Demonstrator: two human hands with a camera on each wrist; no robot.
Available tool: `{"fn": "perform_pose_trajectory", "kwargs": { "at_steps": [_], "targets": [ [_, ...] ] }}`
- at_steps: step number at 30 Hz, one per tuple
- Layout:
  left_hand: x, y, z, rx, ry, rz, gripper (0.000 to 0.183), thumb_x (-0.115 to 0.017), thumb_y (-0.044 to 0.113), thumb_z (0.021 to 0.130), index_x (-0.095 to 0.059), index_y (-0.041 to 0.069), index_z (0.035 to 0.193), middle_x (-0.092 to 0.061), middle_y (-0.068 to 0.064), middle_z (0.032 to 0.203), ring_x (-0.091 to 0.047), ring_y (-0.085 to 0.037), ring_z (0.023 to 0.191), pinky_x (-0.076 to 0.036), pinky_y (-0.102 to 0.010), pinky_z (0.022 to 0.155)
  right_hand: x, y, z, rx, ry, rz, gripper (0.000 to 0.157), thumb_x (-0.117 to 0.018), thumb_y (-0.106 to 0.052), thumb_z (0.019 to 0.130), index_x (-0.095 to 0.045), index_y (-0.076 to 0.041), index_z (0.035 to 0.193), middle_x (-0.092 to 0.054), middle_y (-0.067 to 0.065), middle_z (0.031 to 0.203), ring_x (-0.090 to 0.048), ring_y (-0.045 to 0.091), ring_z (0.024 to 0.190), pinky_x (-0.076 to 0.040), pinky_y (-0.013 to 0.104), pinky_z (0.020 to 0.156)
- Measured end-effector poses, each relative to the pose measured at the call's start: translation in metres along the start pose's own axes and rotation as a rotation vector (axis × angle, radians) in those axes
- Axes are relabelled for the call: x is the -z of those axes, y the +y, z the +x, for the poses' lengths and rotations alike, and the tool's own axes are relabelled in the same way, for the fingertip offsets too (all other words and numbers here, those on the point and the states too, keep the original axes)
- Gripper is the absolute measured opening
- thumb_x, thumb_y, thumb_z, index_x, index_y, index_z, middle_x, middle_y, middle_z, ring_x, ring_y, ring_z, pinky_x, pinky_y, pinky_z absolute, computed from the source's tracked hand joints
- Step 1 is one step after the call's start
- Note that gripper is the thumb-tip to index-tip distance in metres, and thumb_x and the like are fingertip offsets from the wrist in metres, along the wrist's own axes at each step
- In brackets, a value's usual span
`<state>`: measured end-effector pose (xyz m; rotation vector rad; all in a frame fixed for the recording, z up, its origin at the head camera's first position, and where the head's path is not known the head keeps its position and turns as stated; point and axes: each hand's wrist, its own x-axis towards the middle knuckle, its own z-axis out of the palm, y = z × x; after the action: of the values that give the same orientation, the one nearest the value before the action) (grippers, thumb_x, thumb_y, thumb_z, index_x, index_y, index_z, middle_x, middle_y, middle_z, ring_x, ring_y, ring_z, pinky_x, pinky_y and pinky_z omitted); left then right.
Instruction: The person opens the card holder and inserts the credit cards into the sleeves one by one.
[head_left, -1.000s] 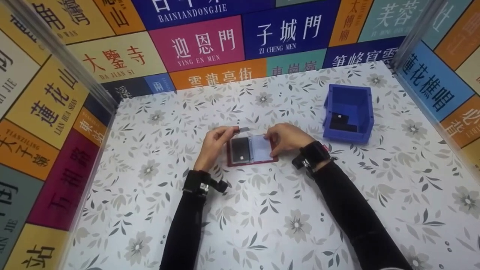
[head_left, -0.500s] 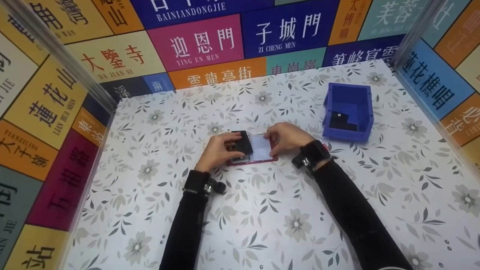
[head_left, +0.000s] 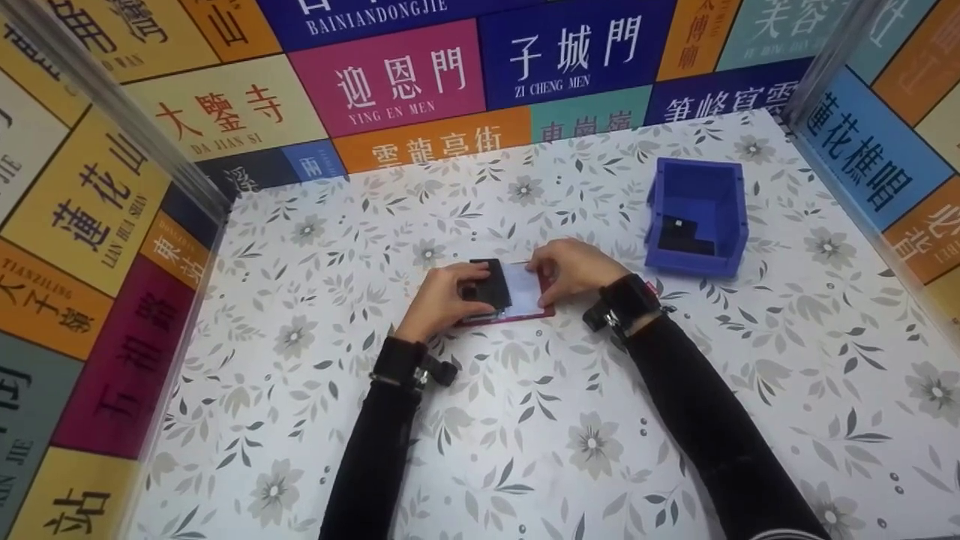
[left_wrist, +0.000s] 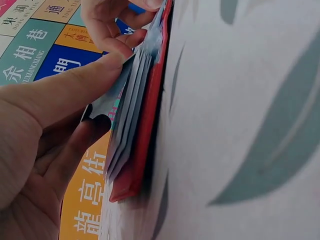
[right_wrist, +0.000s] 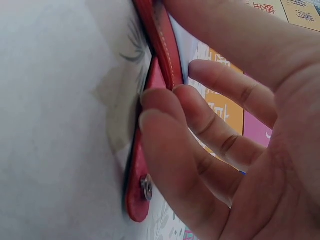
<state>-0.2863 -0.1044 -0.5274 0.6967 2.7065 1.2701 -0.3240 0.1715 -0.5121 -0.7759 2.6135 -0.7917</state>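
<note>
An open red card holder (left_wrist: 150, 120) with clear plastic sleeves (head_left: 526, 289) lies on the table between both hands. My left hand (head_left: 441, 298) pinches a black card (head_left: 493, 283) by its edges, thumb at the near side and fingers at the far side, over the left-hand sleeves. In the left wrist view the card (left_wrist: 107, 100) slants against the stacked sleeves (left_wrist: 131, 117). My right hand (head_left: 576, 268) grips the holder's right side, its thumb at the near edge. The right wrist view shows the red cover (right_wrist: 165, 50) at those fingertips and a snap strap (right_wrist: 137, 185) below them.
A blue plastic bin (head_left: 694, 262) stands at the back right, with black flat pieces (head_left: 686, 238) inside. The tabletop (head_left: 592, 360) has a leaf and flower print. Printed panels (head_left: 390, 82) wall the back and both sides.
My left hand has come from the holder's far left corner down over the left sleeves, with the black card now lying flatter and slightly further right. My right hand keeps its grip.
</note>
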Motion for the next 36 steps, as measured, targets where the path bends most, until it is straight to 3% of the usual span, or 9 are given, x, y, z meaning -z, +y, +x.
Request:
{"fn": "perform_pose_trajectory", "kwargs": {
  "at_steps": [5,12,15,19,25,31,36],
  "targets": [
    [-0.003,0.008,-0.001,0.015,-0.009,0.035,0.06,-0.095,0.022,0.073,-0.074,0.003,0.126,-0.069,-0.01,0.136,-0.063,-0.026,0.13,-0.044,-0.034,0.116,-0.001,0.0,0.0,0.017,0.012,0.007,0.052,-0.096,-0.02,0.067,-0.074,-0.008,0.112,-0.07,0.008,0.088,-0.062,0.022,0.082,-0.048,0.035,0.077],
    [-0.001,0.012,-0.003,0.081,-0.072,-0.04,0.057,-0.094,0.017,0.074,-0.074,0.005,0.127,-0.074,-0.01,0.126,-0.069,-0.023,0.117,-0.051,-0.034,0.106,-0.001,-0.001,0.0,0.027,0.013,0.004,0.052,-0.096,-0.021,0.068,-0.074,-0.008,0.113,-0.069,0.007,0.088,-0.062,0.022,0.081,-0.049,0.036,0.076],
    [-0.004,0.013,-0.001,0.039,-0.116,-0.002,0.054,-0.091,0.018,0.08,-0.073,0.005,0.128,-0.073,-0.011,0.128,-0.066,-0.024,0.121,-0.049,-0.035,0.11,-0.001,-0.001,0.0,0.016,0.014,0.009,0.05,-0.097,-0.02,0.067,-0.074,-0.009,0.111,-0.07,0.006,0.088,-0.062,0.021,0.08,-0.05,0.036,0.077],
    [-0.01,0.014,0.002,-0.034,-0.152,0.079,0.053,-0.084,0.022,0.087,-0.068,0.007,0.136,-0.064,-0.012,0.144,-0.058,-0.028,0.134,-0.041,-0.037,0.118,0.0,-0.001,-0.001,0.012,0.014,0.005,0.051,-0.097,-0.019,0.067,-0.074,-0.009,0.111,-0.07,0.007,0.089,-0.062,0.022,0.081,-0.049,0.037,0.077],
    [-0.018,0.014,0.003,-0.039,-0.087,0.112,0.072,-0.088,0.023,0.083,-0.058,0.01,0.148,-0.049,-0.015,0.156,-0.053,-0.027,0.14,-0.04,-0.037,0.118,0.0,0.0,-0.001,0.039,0.021,0.006,0.05,-0.097,-0.019,0.068,-0.074,-0.008,0.111,-0.07,0.008,0.087,-0.061,0.021,0.079,-0.049,0.036,0.075],
    [-0.024,0.017,0.004,0.004,0.012,0.125,0.093,-0.095,0.031,0.072,-0.053,0.012,0.152,-0.07,-0.011,0.133,-0.067,-0.024,0.114,-0.05,-0.038,0.105,-0.001,0.001,0.0,0.06,0.019,0.006,0.052,-0.097,-0.018,0.068,-0.074,-0.006,0.113,-0.071,0.009,0.088,-0.062,0.022,0.079,-0.049,0.036,0.075],
    [-0.028,0.02,0.005,0.031,-0.007,0.149,0.095,-0.095,0.032,0.072,-0.051,0.011,0.153,-0.066,-0.013,0.136,-0.06,-0.027,0.116,-0.048,-0.042,0.106,0.0,0.002,0.0,0.059,0.017,-0.009,0.053,-0.097,-0.02,0.068,-0.074,-0.006,0.113,-0.071,0.01,0.089,-0.062,0.023,0.081,-0.049,0.036,0.077]
  ]
}}
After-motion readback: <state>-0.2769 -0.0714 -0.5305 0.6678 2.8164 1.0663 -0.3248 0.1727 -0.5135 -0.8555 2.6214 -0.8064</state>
